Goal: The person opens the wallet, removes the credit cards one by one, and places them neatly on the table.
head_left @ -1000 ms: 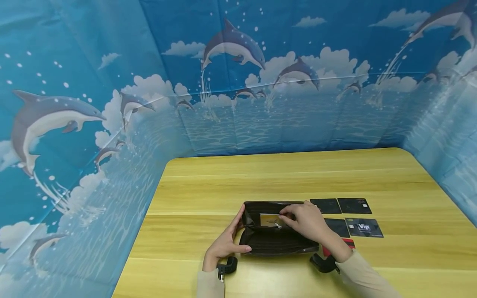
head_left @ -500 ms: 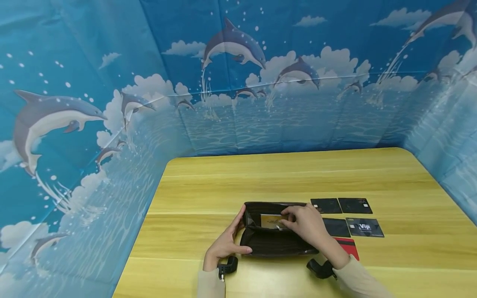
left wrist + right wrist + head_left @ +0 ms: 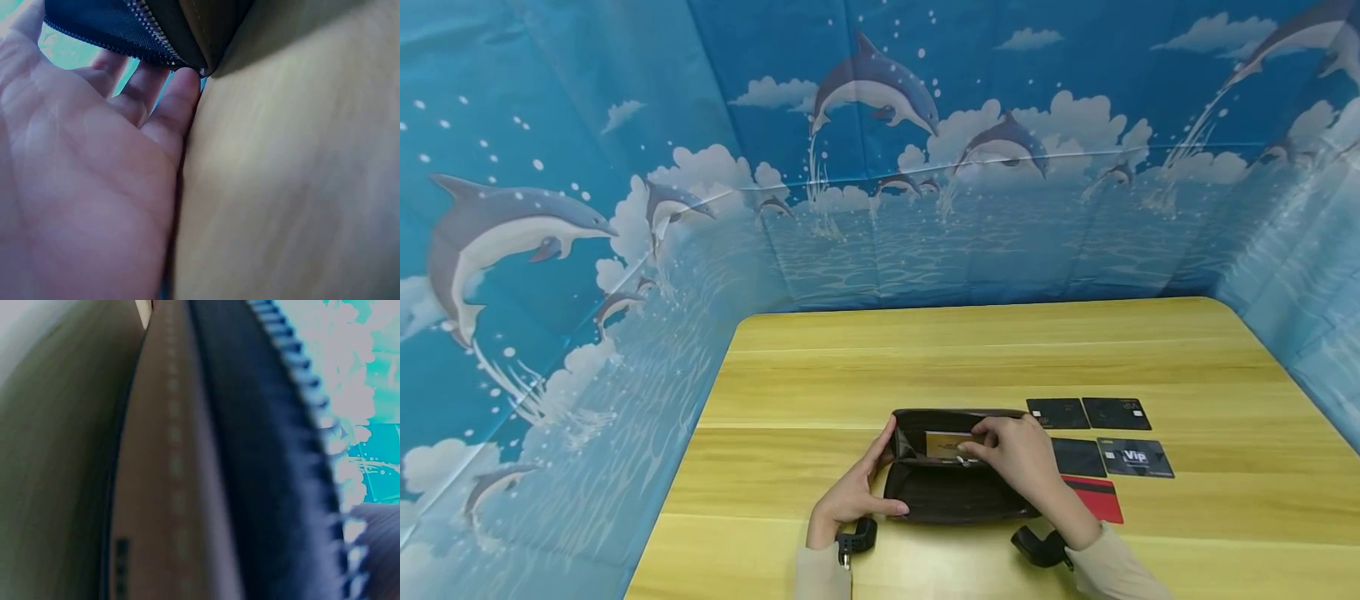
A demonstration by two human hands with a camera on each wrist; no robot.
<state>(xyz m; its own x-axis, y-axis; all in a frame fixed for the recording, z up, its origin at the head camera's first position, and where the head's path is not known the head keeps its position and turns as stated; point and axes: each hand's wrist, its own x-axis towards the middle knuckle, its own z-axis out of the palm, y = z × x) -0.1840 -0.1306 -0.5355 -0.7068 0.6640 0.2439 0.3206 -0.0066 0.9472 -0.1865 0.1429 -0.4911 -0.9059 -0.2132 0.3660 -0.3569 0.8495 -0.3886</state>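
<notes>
A long dark zip-around wallet [image 3: 962, 498] lies spread apart on the table, its inside facing up. My left hand [image 3: 853, 492] holds its left end, thumb on the near edge and fingers along the far side. In the left wrist view, those fingers lie against the zipper teeth [image 3: 150, 25]. My right hand [image 3: 1018, 450] reaches into the middle of the wallet. Its thumb and forefinger pinch the right part of a gold card [image 3: 943, 445], which sits in the inner compartment. A small silver zipper pull [image 3: 962, 461] shows just below the card. The wallet's stitched side fills the right wrist view.
Right of the wallet lie two black cards at the back, one [image 3: 1058, 413] beside another [image 3: 1116, 413]. Nearer are a plain black card [image 3: 1079, 457], a dark "Vip" card [image 3: 1136, 457] and a red card [image 3: 1097, 500], partly behind the right forearm. A dolphin-print curtain [image 3: 880, 233] surrounds the wooden table [image 3: 820, 367].
My right wrist and forearm have shifted slightly left and nearer, exposing more of the red card. The wallet has slid slightly toward me. The left hand keeps its hold.
</notes>
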